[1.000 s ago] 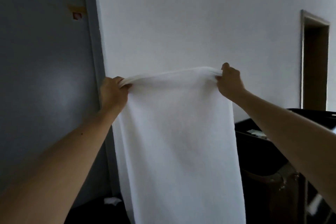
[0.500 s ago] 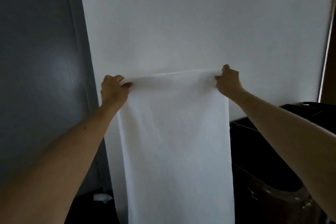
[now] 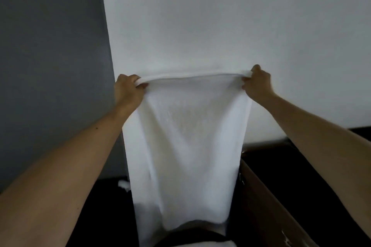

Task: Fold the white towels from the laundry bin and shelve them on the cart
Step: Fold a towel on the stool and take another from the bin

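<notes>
Two bare hands hold a white towel up by its top edge in front of a wall.

The left hand [image 3: 128, 90] grips the towel's upper left corner with fingers curled over the bunched edge, and the right hand [image 3: 258, 84] pinches the upper right corner the same way. Both arms reach forward and are well apart. The white towel [image 3: 186, 146] is pulled fairly taut along the top between the hands and hangs straight down in one long panel, its lower end reaching the bottom of the view. Behind it is a white wall [image 3: 220, 16], with a grey panel [image 3: 50, 56] to the left. A dark bin [image 3: 301, 196] with a brown rim stands low on the right, just beside the towel. A small white scrap [image 3: 124, 184] lies on the dark floor at lower left.
</notes>
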